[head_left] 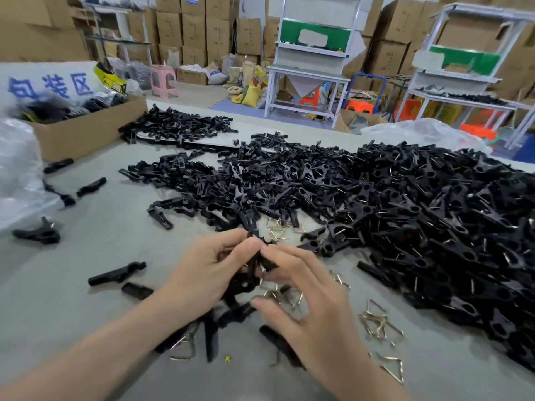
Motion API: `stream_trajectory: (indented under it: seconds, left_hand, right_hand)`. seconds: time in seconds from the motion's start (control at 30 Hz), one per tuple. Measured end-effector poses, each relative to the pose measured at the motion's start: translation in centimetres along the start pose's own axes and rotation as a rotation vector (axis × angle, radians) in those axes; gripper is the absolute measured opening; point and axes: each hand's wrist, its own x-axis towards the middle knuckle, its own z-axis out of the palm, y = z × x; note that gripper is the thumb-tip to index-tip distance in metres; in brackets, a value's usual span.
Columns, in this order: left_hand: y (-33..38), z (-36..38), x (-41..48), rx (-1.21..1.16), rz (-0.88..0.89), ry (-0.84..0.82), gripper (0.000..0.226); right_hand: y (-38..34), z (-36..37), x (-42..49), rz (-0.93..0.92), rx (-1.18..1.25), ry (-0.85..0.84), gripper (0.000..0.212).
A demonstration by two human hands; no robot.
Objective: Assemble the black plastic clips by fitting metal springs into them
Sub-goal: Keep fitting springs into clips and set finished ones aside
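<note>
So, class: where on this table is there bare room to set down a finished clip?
Bare table lies left of the hands, between the cardboard box and the left hand, with only stray clips. The right side is crowded by the big clip pile; loose springs clutter the near right.

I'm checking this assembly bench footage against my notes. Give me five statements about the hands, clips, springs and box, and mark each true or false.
1. Both hands, the left hand and the right hand, are together on one black clip. True.
2. The big pile of black clips lies on the person's left. False: it spreads to the right and ahead.
3. Loose metal springs lie on the table near the right hand. True.
4. The cardboard box at far left is empty. False: it holds dark items.
5. The left hand rests flat on the table. False: its fingertips pinch the clip.
</note>
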Motion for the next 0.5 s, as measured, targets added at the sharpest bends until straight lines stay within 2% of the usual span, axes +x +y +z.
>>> stream_trajectory:
  seconds: [0.17,0.33,0.5]
  left_hand:
    - [0.01,0.40,-0.05,-0.009,0.000,-0.031,0.043]
    - [0.42,0.44,-0.17,-0.085,-0.019,-0.138,0.013]
    - [0.32,0.32,-0.20,-0.227,-0.084,-0.145,0.015]
  right_hand:
    - [0.36,0.31,-0.13,0.091,0.070,0.027,0.045]
    - [0.42,-0.16,0.02,0.186,0.109,0.030,0.042]
    - [0.29,-0.44,0.28,0.299,0.253,-0.003,0.048]
